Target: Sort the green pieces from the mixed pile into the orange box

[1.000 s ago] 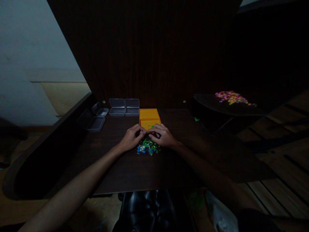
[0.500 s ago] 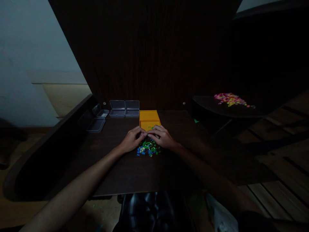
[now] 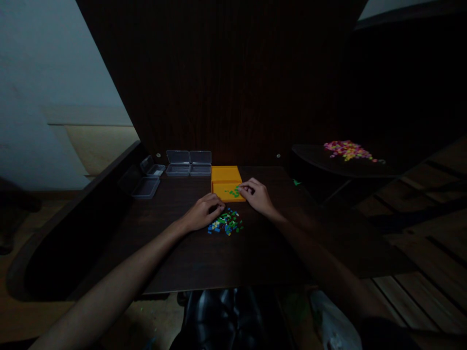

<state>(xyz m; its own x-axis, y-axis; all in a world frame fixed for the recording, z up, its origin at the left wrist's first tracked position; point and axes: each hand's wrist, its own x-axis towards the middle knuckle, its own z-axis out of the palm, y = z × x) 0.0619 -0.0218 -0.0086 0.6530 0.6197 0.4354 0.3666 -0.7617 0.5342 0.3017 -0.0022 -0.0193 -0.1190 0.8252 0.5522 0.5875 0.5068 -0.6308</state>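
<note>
My right hand (image 3: 255,194) is over the right side of the open yellow box (image 3: 219,194), its thumb and fingers pinched on a small green toy brick (image 3: 237,187). Several other green bricks (image 3: 233,193) lie in the front half of that box. My left hand (image 3: 205,210) rests on the table at the upper left of a loose pile of tiny bricks (image 3: 228,223), mostly green and blue with some white and yellow. Its fingers are curled with the tips close together; what they hold, if anything, cannot be made out.
Clear plastic boxes with raised lids (image 3: 188,169) stand left of the yellow box, with more clear cases (image 3: 146,188) further left. On a dark side shelf (image 3: 314,158) at right lies a heap of pink and yellow pieces (image 3: 348,149). A dark panel (image 3: 226,87) rises behind the table.
My hands have parted. The right one has moved up and right, from over the pile to the yellow box; the left has stayed near the pile. More of the green bricks in the box now show.
</note>
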